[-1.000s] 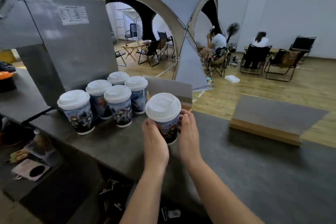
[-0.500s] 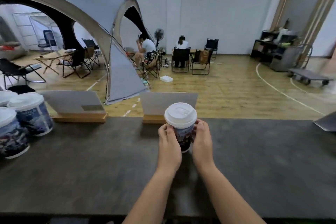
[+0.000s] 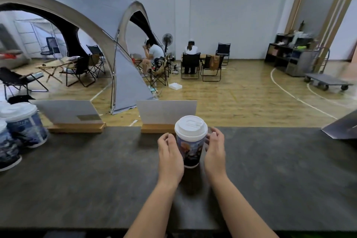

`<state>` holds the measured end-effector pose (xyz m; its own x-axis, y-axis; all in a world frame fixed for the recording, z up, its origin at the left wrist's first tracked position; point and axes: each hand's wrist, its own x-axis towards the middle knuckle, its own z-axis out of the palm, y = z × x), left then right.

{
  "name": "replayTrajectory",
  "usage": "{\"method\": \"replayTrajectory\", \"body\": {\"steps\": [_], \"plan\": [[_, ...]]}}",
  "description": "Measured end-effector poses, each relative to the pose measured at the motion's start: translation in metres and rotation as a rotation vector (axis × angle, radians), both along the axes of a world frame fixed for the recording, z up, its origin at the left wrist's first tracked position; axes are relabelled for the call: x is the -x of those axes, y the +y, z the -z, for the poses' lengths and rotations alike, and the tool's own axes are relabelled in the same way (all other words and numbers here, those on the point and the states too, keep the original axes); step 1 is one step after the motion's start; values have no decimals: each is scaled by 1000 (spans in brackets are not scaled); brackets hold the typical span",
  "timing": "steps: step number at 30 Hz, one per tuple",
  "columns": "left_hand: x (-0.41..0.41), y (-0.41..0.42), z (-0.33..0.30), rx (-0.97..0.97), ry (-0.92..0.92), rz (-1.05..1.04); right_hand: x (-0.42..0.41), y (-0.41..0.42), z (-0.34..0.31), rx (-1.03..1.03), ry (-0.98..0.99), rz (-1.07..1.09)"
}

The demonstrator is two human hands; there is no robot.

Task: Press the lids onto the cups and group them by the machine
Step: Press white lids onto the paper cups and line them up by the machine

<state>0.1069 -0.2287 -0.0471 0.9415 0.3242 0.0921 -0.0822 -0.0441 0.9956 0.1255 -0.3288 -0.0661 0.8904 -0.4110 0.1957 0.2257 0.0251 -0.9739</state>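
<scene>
The lidded cup [image 3: 190,143] stands on the dark surface [image 3: 270,170], well apart from the grouped cups [image 3: 23,125] at left. Both hands, left [image 3: 170,156] and right [image 3: 214,152], flank it with loose, wide grips; hold low and slide it leftward.

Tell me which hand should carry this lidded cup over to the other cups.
Probably left: the left hand lies against the cup on the side facing the grouped cups; the right hand sits farther away.
</scene>
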Motion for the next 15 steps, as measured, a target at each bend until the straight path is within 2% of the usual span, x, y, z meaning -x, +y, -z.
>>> {"method": "replayTrajectory", "body": {"steps": [3,9,15], "plan": [[-14,9,-22,-75,-119,-27,-3,0,-15,-19,-85,-36],[-35,-2,-32,-157,-206,144,-14,14,-32,-12,-124,-144],[-31,-10,-20,-20,-275,-4,-22,20,-35,-85,-123,-150]]}}
